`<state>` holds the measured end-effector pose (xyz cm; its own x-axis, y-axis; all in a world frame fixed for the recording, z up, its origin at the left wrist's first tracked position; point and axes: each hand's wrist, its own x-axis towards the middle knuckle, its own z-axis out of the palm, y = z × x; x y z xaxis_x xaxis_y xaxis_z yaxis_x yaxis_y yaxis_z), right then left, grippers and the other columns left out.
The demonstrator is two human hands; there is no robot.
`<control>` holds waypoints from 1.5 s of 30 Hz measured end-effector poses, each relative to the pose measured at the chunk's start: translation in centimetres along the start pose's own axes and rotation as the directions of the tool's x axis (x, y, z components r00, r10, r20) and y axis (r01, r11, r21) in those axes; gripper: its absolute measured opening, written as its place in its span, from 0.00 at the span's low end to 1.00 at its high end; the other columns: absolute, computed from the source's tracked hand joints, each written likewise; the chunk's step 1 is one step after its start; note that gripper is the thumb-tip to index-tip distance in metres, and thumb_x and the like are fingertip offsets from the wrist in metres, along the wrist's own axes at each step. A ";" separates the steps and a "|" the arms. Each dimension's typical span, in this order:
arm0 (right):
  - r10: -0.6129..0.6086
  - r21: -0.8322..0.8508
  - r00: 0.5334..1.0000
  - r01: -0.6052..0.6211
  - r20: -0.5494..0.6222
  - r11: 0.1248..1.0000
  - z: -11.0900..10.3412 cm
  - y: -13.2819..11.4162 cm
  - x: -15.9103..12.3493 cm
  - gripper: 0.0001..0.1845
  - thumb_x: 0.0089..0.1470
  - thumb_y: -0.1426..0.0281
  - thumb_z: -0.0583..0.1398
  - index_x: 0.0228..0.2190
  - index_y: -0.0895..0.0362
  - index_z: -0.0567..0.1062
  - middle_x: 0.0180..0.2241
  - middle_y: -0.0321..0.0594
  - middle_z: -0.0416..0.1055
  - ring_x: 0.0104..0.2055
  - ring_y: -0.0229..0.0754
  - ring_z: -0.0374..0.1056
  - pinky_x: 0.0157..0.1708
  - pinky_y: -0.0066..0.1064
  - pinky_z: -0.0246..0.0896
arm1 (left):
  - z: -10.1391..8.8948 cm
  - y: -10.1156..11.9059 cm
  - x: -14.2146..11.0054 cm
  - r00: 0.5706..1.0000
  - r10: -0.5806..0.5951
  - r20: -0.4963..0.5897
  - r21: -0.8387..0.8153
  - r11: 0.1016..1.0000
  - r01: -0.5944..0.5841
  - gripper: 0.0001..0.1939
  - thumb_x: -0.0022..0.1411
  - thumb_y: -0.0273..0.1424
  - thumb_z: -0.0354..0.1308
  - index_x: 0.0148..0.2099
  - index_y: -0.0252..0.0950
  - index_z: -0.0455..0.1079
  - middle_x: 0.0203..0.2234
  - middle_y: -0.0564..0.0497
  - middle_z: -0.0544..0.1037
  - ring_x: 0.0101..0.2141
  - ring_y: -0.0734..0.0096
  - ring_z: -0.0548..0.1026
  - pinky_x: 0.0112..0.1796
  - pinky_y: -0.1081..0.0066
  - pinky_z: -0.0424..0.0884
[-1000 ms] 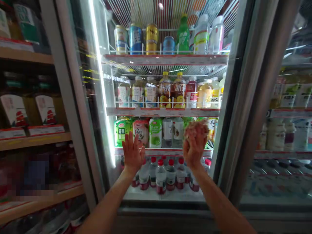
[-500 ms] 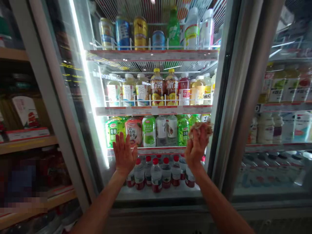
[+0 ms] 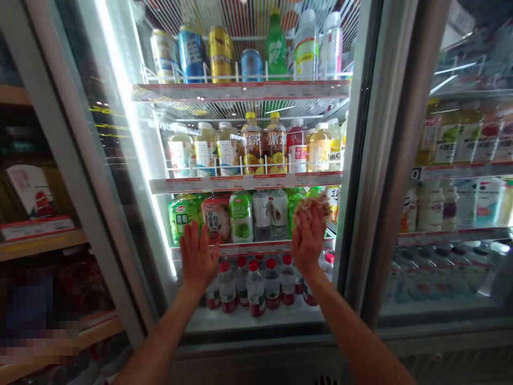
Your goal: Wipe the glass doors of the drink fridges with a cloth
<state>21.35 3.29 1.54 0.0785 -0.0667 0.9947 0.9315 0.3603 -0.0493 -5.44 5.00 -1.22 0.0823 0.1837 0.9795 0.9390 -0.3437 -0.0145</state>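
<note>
My left hand [image 3: 199, 256] rests with its fingers spread and palm forward, seemingly flat on the glass door of a lit drinks cooler. Behind its fingertips show a green-labelled bottle [image 3: 182, 214] and a red-labelled bottle [image 3: 215, 214]. On the right, my right hand [image 3: 308, 243] presses a crumpled, brownish patterned cloth [image 3: 320, 206] against the glass. The cloth covers part of the green bottles on the third shelf. Red-capped bottles [image 3: 255, 289] stand on the cooler floor, below and between my hands.
Cans [image 3: 220, 53] and bottles fill the upper shelves behind the glass. A metal door frame [image 3: 395, 160] runs down the right side, with another stocked cooler section [image 3: 460, 203] beyond it. To the left stand wooden shelves [image 3: 48, 243] with packaged goods.
My right hand has slid the cloth a little to the left across the glass, over the green bottles. My left hand stays nearly in place. The view has shifted slightly.
</note>
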 end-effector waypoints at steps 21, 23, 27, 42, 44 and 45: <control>-0.083 -0.073 0.993 0.090 0.089 0.993 -0.6 0.6 1.3 0.30 0.53 0.72 0.52 0.58 0.51 0.54 0.60 0.46 0.52 0.63 0.50 0.45 0.58 0.53 0.42 | -1.8 5.9 4.6 0.988 -0.113 0.105 -0.115 0.985 0.125 0.34 0.58 0.35 0.53 0.63 0.39 0.44 0.63 0.40 0.45 0.62 0.50 0.42 0.56 0.46 0.49; -0.004 -0.088 1.000 0.005 0.016 0.996 -0.8 1.8 2.2 0.30 0.54 0.71 0.52 0.58 0.53 0.54 0.60 0.48 0.50 0.63 0.52 0.44 0.57 0.55 0.42 | -2.0 5.9 5.0 0.988 -0.142 0.053 -0.166 0.975 0.149 0.28 0.59 0.34 0.51 0.61 0.39 0.51 0.62 0.42 0.50 0.61 0.53 0.45 0.56 0.49 0.49; -0.039 -0.051 0.998 0.041 0.047 0.998 -0.1 1.1 3.1 0.30 0.53 0.73 0.51 0.58 0.54 0.54 0.60 0.49 0.50 0.63 0.51 0.43 0.57 0.53 0.43 | -3.5 6.1 7.2 0.933 -0.358 -0.043 -0.382 0.869 0.316 0.15 0.59 0.35 0.50 0.47 0.37 0.65 0.46 0.45 0.70 0.48 0.62 0.67 0.47 0.62 0.65; -0.127 -0.065 0.985 0.135 0.114 0.989 0.0 0.7 4.0 0.29 0.54 0.73 0.51 0.58 0.53 0.54 0.59 0.47 0.54 0.63 0.50 0.44 0.57 0.52 0.43 | -6.4 5.3 8.9 0.545 -0.479 0.688 -0.624 -0.008 0.782 0.23 0.40 0.39 0.64 0.21 0.38 0.49 0.12 0.64 0.51 0.14 0.85 0.50 0.16 0.79 0.47; -0.084 -0.111 0.994 0.092 0.072 0.990 -0.3 1.5 4.4 0.29 0.54 0.72 0.52 0.57 0.54 0.55 0.59 0.48 0.55 0.62 0.50 0.46 0.57 0.52 0.42 | -6.9 5.4 9.4 0.622 -0.495 0.607 -0.619 0.196 0.760 0.19 0.40 0.39 0.63 0.23 0.38 0.55 0.14 0.63 0.55 0.16 0.82 0.55 0.18 0.78 0.54; -0.039 -0.138 0.999 0.042 0.027 0.990 -0.5 1.9 4.7 0.29 0.54 0.72 0.52 0.57 0.55 0.55 0.59 0.49 0.54 0.62 0.51 0.46 0.57 0.53 0.43 | -7.1 5.4 9.6 0.668 -0.501 0.550 -0.604 0.314 0.733 0.17 0.39 0.40 0.64 0.27 0.38 0.60 0.17 0.61 0.60 0.18 0.80 0.59 0.21 0.77 0.58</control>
<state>23.70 3.19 6.08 0.0324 -0.0552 0.9979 0.9741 0.2254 -0.0192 -1.92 -1.67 9.52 -0.2316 0.8015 0.5513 0.1539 -0.5294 0.8343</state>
